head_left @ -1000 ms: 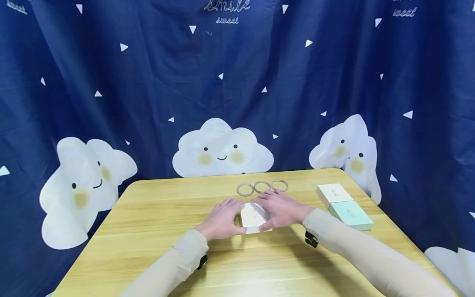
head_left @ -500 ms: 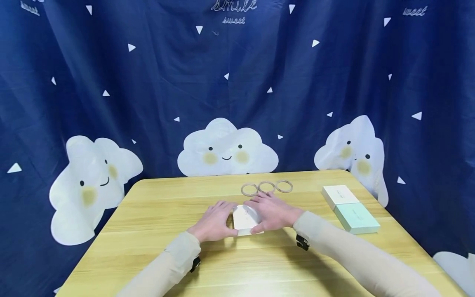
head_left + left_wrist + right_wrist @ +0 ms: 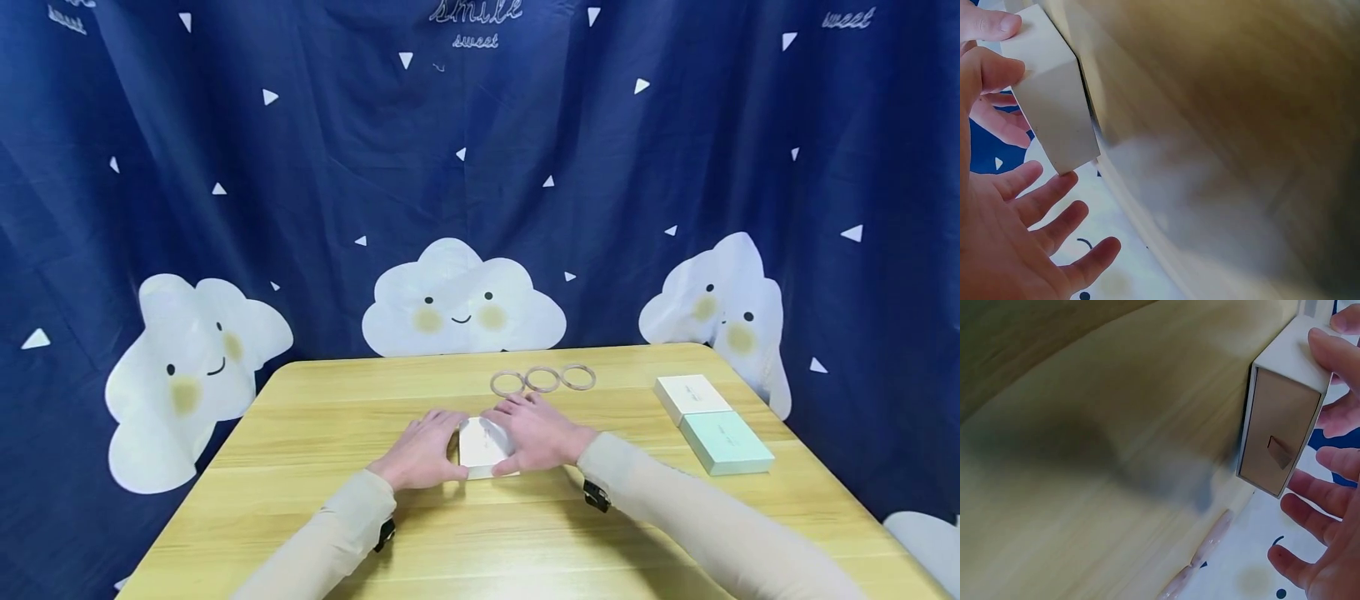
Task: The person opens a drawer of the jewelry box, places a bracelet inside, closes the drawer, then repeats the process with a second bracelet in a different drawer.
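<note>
Your left hand (image 3: 422,454) and right hand (image 3: 534,435) pinch a small white card box (image 3: 480,443) on the yellow wooden worktop (image 3: 322,433). Three pinkish rings (image 3: 560,380) lie just behind; right, another white box (image 3: 693,393) touches a mint-green box (image 3: 726,442).

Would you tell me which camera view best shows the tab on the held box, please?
The right wrist view: the tab is on the brown end of the white box, facing that camera. The head view shows the box from above, the left wrist view its plain opposite end; neither shows the tab.
</note>
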A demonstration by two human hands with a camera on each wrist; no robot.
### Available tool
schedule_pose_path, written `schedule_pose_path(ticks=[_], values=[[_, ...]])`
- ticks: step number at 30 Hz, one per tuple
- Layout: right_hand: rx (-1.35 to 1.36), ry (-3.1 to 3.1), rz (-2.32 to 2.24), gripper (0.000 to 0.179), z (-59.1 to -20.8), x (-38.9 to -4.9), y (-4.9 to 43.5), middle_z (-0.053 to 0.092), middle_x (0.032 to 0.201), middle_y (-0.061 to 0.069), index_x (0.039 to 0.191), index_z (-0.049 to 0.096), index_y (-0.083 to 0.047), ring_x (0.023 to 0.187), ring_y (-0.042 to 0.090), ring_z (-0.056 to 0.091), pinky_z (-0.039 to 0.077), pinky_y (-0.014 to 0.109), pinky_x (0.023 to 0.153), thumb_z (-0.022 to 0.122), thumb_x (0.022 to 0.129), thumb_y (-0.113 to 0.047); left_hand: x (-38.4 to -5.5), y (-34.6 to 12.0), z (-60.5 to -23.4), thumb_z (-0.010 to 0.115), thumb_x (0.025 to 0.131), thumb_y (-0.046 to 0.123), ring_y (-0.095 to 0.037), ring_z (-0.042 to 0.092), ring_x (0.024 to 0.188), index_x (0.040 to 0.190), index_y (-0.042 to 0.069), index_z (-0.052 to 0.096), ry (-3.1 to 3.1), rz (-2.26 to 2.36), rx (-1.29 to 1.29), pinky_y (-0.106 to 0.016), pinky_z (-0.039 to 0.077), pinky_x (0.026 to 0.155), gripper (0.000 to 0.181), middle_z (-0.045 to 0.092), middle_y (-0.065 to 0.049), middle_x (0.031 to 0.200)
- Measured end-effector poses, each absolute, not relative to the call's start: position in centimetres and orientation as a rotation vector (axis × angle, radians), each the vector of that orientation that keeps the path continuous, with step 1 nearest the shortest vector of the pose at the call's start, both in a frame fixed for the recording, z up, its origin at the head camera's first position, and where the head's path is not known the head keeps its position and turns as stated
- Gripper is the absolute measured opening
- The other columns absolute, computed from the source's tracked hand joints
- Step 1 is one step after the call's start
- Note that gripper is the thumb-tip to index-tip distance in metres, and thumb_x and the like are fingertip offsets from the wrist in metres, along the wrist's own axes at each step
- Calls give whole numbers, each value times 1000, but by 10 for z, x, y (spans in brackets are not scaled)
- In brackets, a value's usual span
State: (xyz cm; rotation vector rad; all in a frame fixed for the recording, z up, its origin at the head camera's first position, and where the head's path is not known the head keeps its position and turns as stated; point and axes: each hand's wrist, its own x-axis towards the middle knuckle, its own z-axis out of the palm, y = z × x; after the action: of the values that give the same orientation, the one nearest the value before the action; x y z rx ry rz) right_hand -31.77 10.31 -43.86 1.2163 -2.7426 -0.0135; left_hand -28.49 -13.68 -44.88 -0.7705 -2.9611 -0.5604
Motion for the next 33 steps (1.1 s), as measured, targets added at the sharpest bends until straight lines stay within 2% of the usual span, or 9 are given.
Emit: schedule_pose_path(ticks=[6,14,23,33], values=[[1215,-2735,32,94,-439,-315,96,61,137,2,147,51,-19,126,21,54,43,46,99,69,74,-76,-286,-142,-450,79,72,45,-25,46,135,148,11,48,-2968,-565,-753,-56,38,109,90,54,-4,146],[1231,-2728,62,92,-438,-312,93,62,136,3,147,52,-17,124,20,54,44,46,98,68,77,-75,-284,-146,-449,79,72,44,-25,47,134,148,12,48,-2990,-564,-719,-55,40,108,88,54,-4,145],[1219,-2791,130,90,-433,-310,99,57,145,4,149,50,-18,134,26,49,42,54,103,71,78,-69,-285,-149,-449,79,72,41,-24,47,133,149,12,47,-3010,-578,-707,-53,39,108,88,54,-3,146],[1215,-2785,114,89,-437,-314,99,58,143,2,149,50,-19,131,22,50,42,50,99,71,78,-69,-286,-152,-447,80,74,39,-26,47,134,149,11,47,-3004,-588,-716,-53,39,108,86,54,-5,147]])
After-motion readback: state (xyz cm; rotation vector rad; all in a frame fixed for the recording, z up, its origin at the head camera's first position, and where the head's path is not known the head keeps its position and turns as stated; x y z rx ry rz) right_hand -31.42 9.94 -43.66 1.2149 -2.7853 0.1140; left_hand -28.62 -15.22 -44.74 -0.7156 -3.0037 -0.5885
